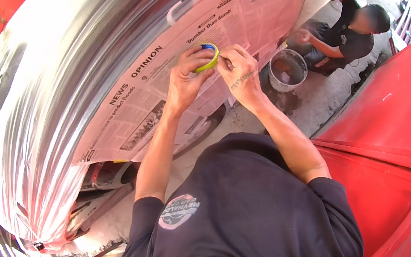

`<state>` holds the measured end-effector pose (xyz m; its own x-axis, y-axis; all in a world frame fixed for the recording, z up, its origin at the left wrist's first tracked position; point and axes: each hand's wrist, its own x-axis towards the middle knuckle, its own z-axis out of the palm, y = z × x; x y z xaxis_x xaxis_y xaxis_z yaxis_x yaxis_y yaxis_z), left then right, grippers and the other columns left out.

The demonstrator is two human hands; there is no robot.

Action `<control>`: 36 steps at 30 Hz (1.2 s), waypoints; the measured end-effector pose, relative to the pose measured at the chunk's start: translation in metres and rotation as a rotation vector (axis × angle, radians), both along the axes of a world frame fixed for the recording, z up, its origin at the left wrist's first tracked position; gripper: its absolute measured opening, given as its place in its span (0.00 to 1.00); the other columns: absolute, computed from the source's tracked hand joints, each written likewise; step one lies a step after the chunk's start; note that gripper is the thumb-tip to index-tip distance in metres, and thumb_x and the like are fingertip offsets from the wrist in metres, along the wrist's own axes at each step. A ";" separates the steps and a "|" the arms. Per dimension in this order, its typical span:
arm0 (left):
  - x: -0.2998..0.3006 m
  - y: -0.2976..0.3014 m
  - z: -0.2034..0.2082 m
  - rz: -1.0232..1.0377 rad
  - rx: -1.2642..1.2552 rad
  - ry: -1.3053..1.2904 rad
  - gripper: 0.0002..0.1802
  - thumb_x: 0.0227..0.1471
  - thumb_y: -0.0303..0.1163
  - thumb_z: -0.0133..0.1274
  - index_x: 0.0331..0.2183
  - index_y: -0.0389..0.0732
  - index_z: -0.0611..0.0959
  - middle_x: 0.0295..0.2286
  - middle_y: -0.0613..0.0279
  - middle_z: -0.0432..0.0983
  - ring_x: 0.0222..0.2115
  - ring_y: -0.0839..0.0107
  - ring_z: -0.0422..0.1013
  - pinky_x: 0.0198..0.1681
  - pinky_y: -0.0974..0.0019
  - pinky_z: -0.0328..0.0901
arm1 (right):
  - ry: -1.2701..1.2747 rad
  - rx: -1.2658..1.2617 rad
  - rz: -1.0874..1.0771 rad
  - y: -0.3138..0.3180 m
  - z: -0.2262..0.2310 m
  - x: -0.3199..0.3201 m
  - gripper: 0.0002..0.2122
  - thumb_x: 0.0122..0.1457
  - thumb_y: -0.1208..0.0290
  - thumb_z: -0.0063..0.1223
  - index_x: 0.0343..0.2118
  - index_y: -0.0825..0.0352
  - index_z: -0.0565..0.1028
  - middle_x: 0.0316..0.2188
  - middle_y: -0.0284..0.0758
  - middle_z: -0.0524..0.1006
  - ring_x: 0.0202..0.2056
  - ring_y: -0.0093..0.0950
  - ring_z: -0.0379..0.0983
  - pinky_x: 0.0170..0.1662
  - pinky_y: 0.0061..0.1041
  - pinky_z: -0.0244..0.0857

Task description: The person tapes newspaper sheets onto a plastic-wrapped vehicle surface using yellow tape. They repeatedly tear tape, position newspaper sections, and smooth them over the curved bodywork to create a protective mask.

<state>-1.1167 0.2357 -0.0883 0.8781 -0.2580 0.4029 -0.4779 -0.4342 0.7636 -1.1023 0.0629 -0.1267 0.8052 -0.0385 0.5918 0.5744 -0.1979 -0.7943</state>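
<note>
A yellow-green roll of tape with a blue core (209, 56) sits between both my hands in front of newspaper sheets (151, 98) laid over a vehicle's side. My left hand (185, 78) grips the roll from below. My right hand (239, 69) pinches at the roll's right edge, fingers bent; whether it holds a loose tape end I cannot tell. Clear plastic sheeting (47, 76) covers the vehicle body to the left of the newspaper.
Another person (347, 30) in a dark shirt crouches at the upper right beside a grey bucket (287, 69) on the wet concrete floor. A red vehicle panel (398, 132) fills the right side. A tyre (202, 131) shows below the newspaper.
</note>
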 end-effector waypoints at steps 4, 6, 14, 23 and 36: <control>0.002 -0.003 -0.001 0.024 -0.035 -0.006 0.14 0.46 0.21 0.65 0.39 0.37 0.88 0.45 0.59 0.82 0.56 0.55 0.68 0.61 0.55 0.61 | -0.005 0.068 0.008 0.000 0.009 -0.006 0.04 0.54 0.81 0.58 0.33 0.72 0.76 0.34 0.42 0.77 0.32 0.42 0.77 0.35 0.33 0.70; 0.002 -0.007 0.001 0.037 -0.046 0.011 0.13 0.46 0.21 0.65 0.39 0.37 0.88 0.45 0.59 0.82 0.56 0.55 0.69 0.60 0.55 0.61 | -0.006 0.058 -0.001 0.001 0.011 -0.012 0.04 0.54 0.81 0.58 0.32 0.72 0.76 0.34 0.42 0.76 0.32 0.42 0.77 0.35 0.33 0.70; 0.013 0.018 -0.008 -0.055 -0.102 0.056 0.11 0.50 0.20 0.62 0.38 0.34 0.86 0.51 0.56 0.77 0.57 0.61 0.68 0.60 0.61 0.61 | 0.037 0.120 0.148 -0.004 0.002 0.014 0.04 0.54 0.78 0.57 0.31 0.71 0.75 0.33 0.37 0.75 0.36 0.34 0.77 0.40 0.29 0.70; 0.010 0.033 0.012 -0.135 -0.253 0.335 0.10 0.50 0.21 0.59 0.38 0.33 0.84 0.56 0.57 0.70 0.55 0.66 0.67 0.58 0.64 0.59 | -0.123 -0.213 0.438 -0.028 0.014 0.032 0.14 0.54 0.76 0.53 0.44 0.72 0.77 0.43 0.44 0.78 0.49 0.42 0.73 0.52 0.36 0.66; 0.010 0.008 -0.010 0.123 -0.194 0.013 0.09 0.50 0.21 0.64 0.37 0.34 0.86 0.42 0.58 0.79 0.43 0.67 0.74 0.49 0.66 0.68 | -0.039 -0.203 0.201 -0.001 0.008 0.005 0.10 0.56 0.76 0.52 0.40 0.71 0.77 0.28 0.49 0.78 0.34 0.51 0.76 0.40 0.42 0.69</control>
